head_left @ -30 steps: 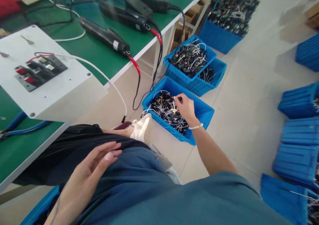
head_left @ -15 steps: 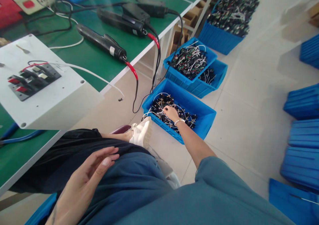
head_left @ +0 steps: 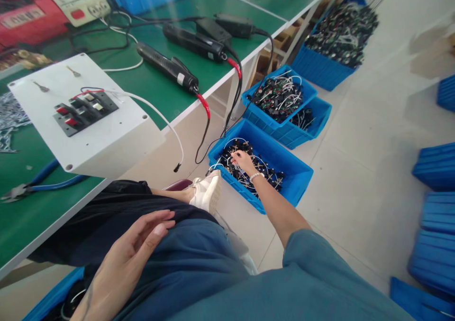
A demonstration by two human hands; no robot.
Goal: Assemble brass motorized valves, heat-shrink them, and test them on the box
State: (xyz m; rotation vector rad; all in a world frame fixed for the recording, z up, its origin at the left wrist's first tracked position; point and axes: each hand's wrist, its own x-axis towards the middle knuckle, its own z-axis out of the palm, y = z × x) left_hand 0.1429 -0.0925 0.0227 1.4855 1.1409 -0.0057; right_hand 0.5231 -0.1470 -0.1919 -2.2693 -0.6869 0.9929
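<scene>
My right hand (head_left: 243, 161) reaches down into a blue bin (head_left: 298, 178) on the floor, its fingers drawn together among small black parts (head_left: 272, 175) with white cables. Whatever lies between the fingertips is too small to make out. Over my lap, my left hand (head_left: 130, 247) hangs with fingers loosely extended and thumb apart, holding nothing. A white box (head_left: 117, 145) with a black clamp panel (head_left: 85, 112) stands at the table's edge. From that panel a white cable (head_left: 168, 122) droops past the edge, ending in a small black plug.
Black electric screwdrivers (head_left: 168, 67) with red-sleeved cords lie on the green table (head_left: 149, 98). Blue-handled cutters (head_left: 21, 190) rest near its front edge. Stacked blue bins (head_left: 284, 131) of parts stand beyond my bin, and more blue bins (head_left: 435, 167) line the right side.
My right hand has moved left within the bin, then stayed near the same spot. The hanging cable swung up and back down. My left hand keeps its pose; the view has shifted.
</scene>
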